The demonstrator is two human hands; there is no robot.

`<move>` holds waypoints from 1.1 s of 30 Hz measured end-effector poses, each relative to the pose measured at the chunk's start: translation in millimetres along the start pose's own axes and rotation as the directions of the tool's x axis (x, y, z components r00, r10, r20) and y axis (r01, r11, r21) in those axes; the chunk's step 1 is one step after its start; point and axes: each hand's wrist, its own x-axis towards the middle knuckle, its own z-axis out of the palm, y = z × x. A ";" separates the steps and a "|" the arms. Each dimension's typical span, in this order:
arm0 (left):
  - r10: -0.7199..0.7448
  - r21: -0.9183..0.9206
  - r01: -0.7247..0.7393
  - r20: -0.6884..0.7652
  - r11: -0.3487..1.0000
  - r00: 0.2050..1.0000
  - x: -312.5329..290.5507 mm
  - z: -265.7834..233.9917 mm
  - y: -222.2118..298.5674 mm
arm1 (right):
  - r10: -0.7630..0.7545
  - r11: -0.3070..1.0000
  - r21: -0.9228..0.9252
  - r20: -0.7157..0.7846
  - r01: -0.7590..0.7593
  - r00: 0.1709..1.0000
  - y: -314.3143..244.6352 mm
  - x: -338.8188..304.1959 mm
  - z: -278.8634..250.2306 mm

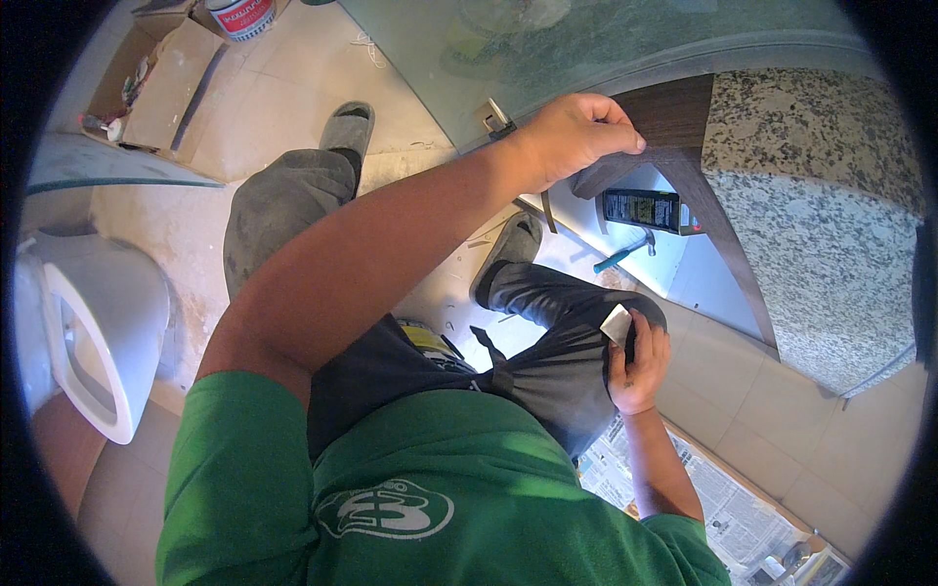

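Observation:
My left arm reaches across to the dark wood-grain panel [664, 109] at the front of a cabinet. My left hand [576, 137] is closed in a pinch over the panel; what its fingertips hold, if anything, I cannot make out. Resting by my right knee, my right hand [641, 366] grips a small whitish flat block [616, 324] between thumb and fingers. Inside the open cabinet lie a hammer [625, 254] with a teal handle and a dark printed box [645, 210].
A speckled stone slab [811, 225] edges the cabinet at right. Glass [489, 49] rises ahead, with a metal fitting [496, 119]. A toilet [107, 342] stands at left. Farther off are a cardboard box [171, 93] and a paint can [239, 15]. Newspaper [728, 498] covers something at lower right.

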 end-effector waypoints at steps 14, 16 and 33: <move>-0.026 0.087 0.030 -0.049 0.996 0.998 7.3 -9.0 -11.1 | 0.005 1.000 -0.011 0.007 -0.004 1.000 1.3 -2.9 0.7; -0.037 0.116 0.044 -0.060 0.992 0.997 8.1 -12.3 -13.0 | -0.005 1.000 -0.013 0.002 0.005 1.000 1.3 -3.3 -0.6; -0.019 0.191 0.011 0.042 0.982 0.999 7.0 -34.8 -27.0 | 0.029 0.999 0.027 -0.037 -0.028 0.999 6.9 -12.5 2.4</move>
